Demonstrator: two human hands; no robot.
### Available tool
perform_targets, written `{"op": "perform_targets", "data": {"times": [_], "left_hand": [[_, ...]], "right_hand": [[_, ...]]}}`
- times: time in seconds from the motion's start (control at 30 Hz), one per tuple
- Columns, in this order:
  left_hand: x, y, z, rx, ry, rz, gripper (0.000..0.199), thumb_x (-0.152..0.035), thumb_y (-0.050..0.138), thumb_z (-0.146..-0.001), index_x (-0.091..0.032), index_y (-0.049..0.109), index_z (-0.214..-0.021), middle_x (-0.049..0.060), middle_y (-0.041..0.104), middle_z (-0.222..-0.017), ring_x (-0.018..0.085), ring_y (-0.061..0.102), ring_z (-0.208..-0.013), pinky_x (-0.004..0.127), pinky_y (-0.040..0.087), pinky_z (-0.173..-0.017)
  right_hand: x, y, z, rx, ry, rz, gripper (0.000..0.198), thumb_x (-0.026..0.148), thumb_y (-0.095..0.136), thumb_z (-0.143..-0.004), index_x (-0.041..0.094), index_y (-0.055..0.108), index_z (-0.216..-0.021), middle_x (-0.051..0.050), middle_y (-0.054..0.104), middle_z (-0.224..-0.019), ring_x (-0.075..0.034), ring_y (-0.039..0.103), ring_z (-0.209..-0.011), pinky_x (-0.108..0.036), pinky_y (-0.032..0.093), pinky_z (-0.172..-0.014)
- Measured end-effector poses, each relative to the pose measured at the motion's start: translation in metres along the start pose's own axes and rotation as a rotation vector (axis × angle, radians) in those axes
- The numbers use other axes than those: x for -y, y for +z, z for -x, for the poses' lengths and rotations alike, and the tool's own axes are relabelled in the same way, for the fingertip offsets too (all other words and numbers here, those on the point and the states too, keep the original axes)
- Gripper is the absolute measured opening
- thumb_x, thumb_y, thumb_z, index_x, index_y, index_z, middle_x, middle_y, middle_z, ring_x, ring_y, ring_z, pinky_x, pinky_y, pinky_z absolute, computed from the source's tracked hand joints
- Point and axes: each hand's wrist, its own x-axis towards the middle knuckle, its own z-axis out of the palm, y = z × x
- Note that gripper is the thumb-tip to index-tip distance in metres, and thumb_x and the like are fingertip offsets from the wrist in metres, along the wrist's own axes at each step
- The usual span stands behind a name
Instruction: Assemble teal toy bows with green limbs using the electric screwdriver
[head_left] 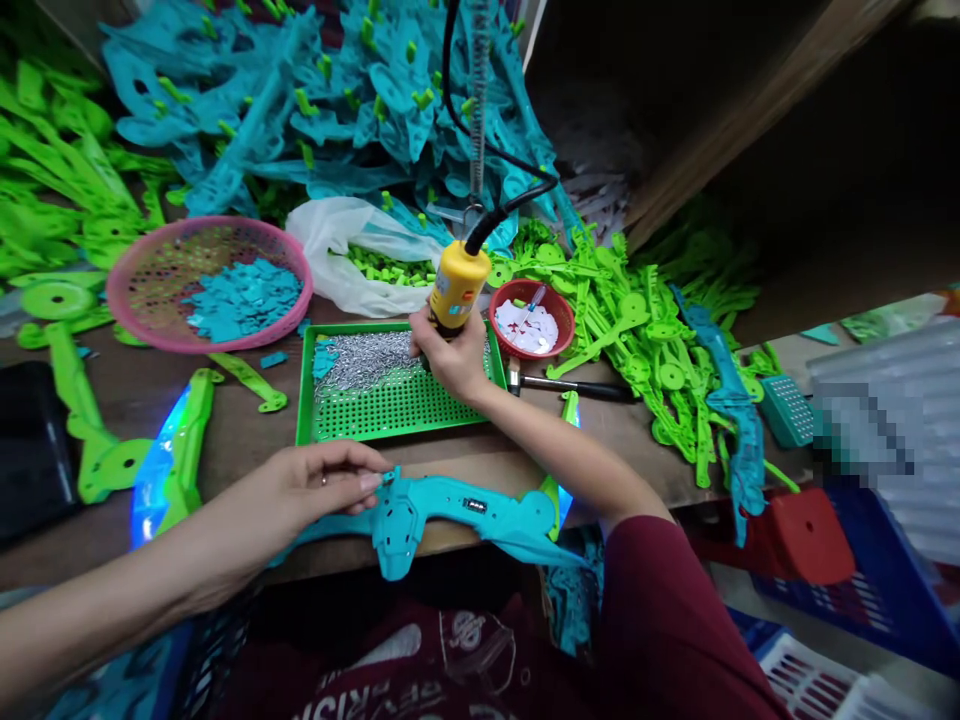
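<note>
My right hand (459, 358) is wrapped round a yellow electric screwdriver (459, 280), held upright over a green perforated tray (304, 390). Small silver screws (367, 358) are heaped in that tray; the tool's tip is hidden behind my hand. At the table's front edge lies a teal plastic part (450, 502) with a long curved body and a small slot showing metal. My left hand (319, 482) has thumb and forefinger closed at a small raised tab on its upper left edge. Whether a separate small piece sits between those fingertips I cannot make out.
A pink basket (120, 300) holds flat teal pieces. Beside the tray are a red bowl (559, 345) of white pieces and a hammer (577, 386). Green parts (637, 340) and teal parts (300, 110) are piled behind. A coil spring (478, 110) and black cable hang above.
</note>
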Motion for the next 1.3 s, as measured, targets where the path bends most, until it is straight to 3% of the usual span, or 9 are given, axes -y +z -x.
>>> {"op": "perform_targets", "data": {"times": [0.1, 0.2, 0.37, 0.5, 0.6, 0.83, 0.97, 1.13, 1.3], "left_hand": [[-0.01, 0.017, -0.002, 0.104, -0.141, 0.272, 0.054, -0.05, 0.07, -0.077, -0.019, 0.063, -0.121, 0.006, 0.075, -0.099, 0.022, 0.07, -0.1, 0.037, 0.055, -0.093], [-0.02, 0.035, -0.015, 0.123, -0.082, 0.282, 0.047, -0.044, 0.07, -0.076, -0.017, 0.065, -0.115, 0.005, 0.074, -0.095, 0.021, 0.07, -0.1, 0.036, 0.054, -0.093], [-0.02, 0.055, -0.034, -0.018, 0.203, -0.155, 0.027, -0.046, 0.066, -0.078, -0.019, 0.067, -0.085, 0.001, 0.068, -0.077, 0.018, 0.064, -0.075, 0.029, 0.05, -0.069], [-0.009, 0.075, -0.034, 0.005, 0.292, -0.455, 0.024, -0.044, 0.062, -0.087, -0.021, 0.071, -0.086, 0.001, 0.072, -0.083, 0.019, 0.065, -0.078, 0.029, 0.046, -0.071], [-0.001, 0.084, -0.032, 0.084, 0.315, -0.496, 0.021, -0.038, 0.058, -0.092, -0.023, 0.072, -0.09, 0.0, 0.075, -0.089, 0.019, 0.068, -0.083, 0.029, 0.048, -0.076], [0.01, 0.077, -0.029, 0.084, 0.723, -0.781, 0.03, -0.035, 0.045, -0.103, -0.019, 0.069, -0.093, 0.003, 0.069, -0.083, 0.016, 0.066, -0.078, 0.025, 0.048, -0.069], [0.019, 0.07, -0.037, 0.118, 0.856, -0.898, 0.028, -0.031, 0.042, -0.105, -0.019, 0.067, -0.098, 0.002, 0.064, -0.084, 0.014, 0.061, -0.076, 0.023, 0.047, -0.068], [0.034, 0.073, -0.03, -0.074, 0.99, -1.15, 0.027, -0.024, 0.04, -0.104, -0.017, 0.066, -0.109, 0.008, 0.063, -0.095, 0.018, 0.057, -0.079, 0.03, 0.048, -0.069], [0.041, 0.093, -0.01, -0.269, 0.912, -1.293, 0.03, -0.022, 0.046, -0.101, -0.013, 0.063, -0.124, 0.018, 0.061, -0.115, 0.029, 0.057, -0.103, 0.042, 0.05, -0.081]], "right_hand": [[-0.001, -0.001, -0.002, 0.038, 0.005, 0.034, 0.044, 0.051, 0.072, -0.078, 0.025, 0.043, -0.098, 0.01, 0.056, -0.063, -0.01, 0.056, -0.047, -0.027, 0.047, -0.049], [-0.003, -0.002, -0.004, 0.073, -0.018, 0.028, 0.043, 0.05, 0.072, -0.079, 0.025, 0.043, -0.097, 0.01, 0.055, -0.063, -0.01, 0.054, -0.047, -0.026, 0.046, -0.049], [-0.01, 0.002, -0.003, 0.084, -0.014, 0.137, 0.041, 0.05, 0.071, -0.082, 0.024, 0.042, -0.096, 0.007, 0.055, -0.07, -0.011, 0.057, -0.058, -0.026, 0.051, -0.057], [-0.013, 0.005, -0.002, 0.131, -0.033, 0.214, 0.036, 0.043, 0.068, -0.086, 0.022, 0.043, -0.102, 0.003, 0.06, -0.084, -0.015, 0.063, -0.078, -0.031, 0.057, -0.071], [-0.007, 0.005, -0.003, 0.163, -0.057, 0.262, 0.032, 0.036, 0.067, -0.088, 0.022, 0.044, -0.104, 0.001, 0.062, -0.093, -0.015, 0.063, -0.085, -0.031, 0.057, -0.077], [0.0, 0.006, -0.002, 0.227, -0.163, 0.252, 0.035, 0.034, 0.065, -0.089, 0.02, 0.043, -0.113, -0.001, 0.06, -0.101, -0.014, 0.059, -0.086, -0.029, 0.054, -0.082], [-0.001, 0.007, -0.003, 0.226, -0.156, 0.274, 0.034, 0.033, 0.062, -0.09, 0.019, 0.042, -0.113, -0.002, 0.06, -0.102, -0.014, 0.058, -0.087, -0.029, 0.054, -0.081], [0.0, 0.006, -0.004, 0.218, -0.137, 0.287, 0.031, 0.035, 0.062, -0.091, 0.02, 0.042, -0.109, -0.001, 0.06, -0.099, -0.015, 0.059, -0.087, -0.031, 0.055, -0.08], [-0.002, 0.005, -0.003, 0.178, -0.102, 0.192, 0.033, 0.038, 0.07, -0.085, 0.025, 0.043, -0.101, 0.002, 0.061, -0.089, -0.016, 0.061, -0.082, -0.03, 0.055, -0.07]]}}
